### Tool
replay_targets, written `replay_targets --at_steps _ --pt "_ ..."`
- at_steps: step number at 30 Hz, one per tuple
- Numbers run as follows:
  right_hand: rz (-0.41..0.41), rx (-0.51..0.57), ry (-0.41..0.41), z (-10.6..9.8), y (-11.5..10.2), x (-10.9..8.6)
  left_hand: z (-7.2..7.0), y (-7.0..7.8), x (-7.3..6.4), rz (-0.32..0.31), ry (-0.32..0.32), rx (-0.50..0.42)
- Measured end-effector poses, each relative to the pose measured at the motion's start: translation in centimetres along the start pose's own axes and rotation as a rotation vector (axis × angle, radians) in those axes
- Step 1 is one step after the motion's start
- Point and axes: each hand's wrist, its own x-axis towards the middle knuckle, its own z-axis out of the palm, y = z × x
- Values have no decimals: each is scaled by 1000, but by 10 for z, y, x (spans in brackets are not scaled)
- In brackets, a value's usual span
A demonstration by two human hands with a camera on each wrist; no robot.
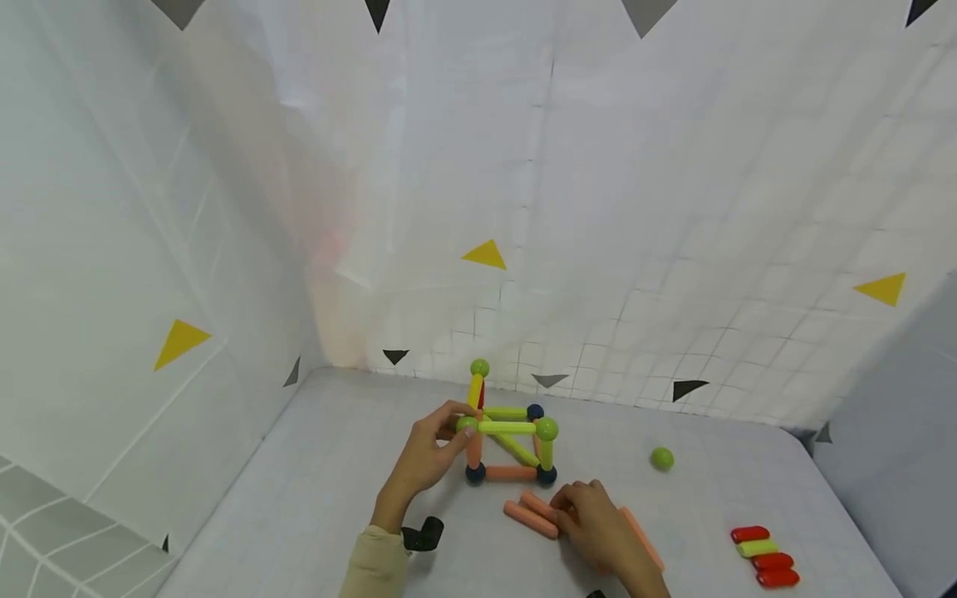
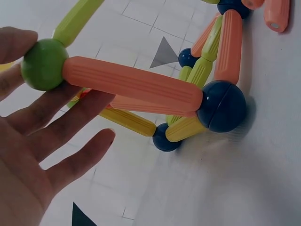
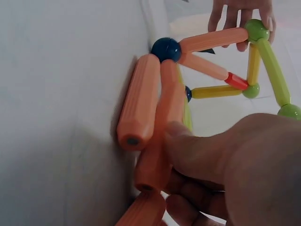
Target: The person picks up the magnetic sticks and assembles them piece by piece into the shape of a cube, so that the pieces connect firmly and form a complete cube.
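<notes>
A frame of magnetic sticks and balls stands mid-table, with dark blue balls point(image 1: 475, 473) at its base and green balls point(image 1: 547, 428) higher up. My left hand point(image 1: 424, 457) pinches the green ball point(image 2: 44, 64) at its front left top corner, from which an orange stick point(image 2: 134, 84) runs down to a blue ball point(image 2: 221, 106). In front of the frame, my right hand point(image 1: 594, 519) pinches an orange stick point(image 3: 155, 162) between thumb and fingers, low over the table. Right beside it lies another orange stick point(image 3: 139, 103). A further orange stick point(image 1: 641, 538) is partly hidden behind the right hand.
A loose green ball point(image 1: 662, 458) lies on the table point(image 1: 703, 498) to the right. Nearer the right edge, short red pieces point(image 1: 774, 562) and a yellow-green one point(image 1: 758, 548) lie in a row. A white sheet wall point(image 1: 598, 208) rises behind the table.
</notes>
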Motion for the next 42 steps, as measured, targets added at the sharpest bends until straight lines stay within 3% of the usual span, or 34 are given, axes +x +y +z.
replay_targets --at_steps 10,19,25,32,39,42 --pt "-162 160 102 2 -21 -8 -1 0 0 -7 -23 6" --pt "-180 413 286 29 -54 9 -3 0 2 2 -21 -9" --pt "-178 526 310 38 -68 18 -1 -1 0 1 -26 -12" --pt "-150 541 312 46 -75 30 0 -2 0 0 -26 -28" --pt "-61 534 333 48 -74 30 0 -2 1 4 -38 -31" --pt "-78 528 357 49 -74 32 -1 -2 1 5 -29 -21"
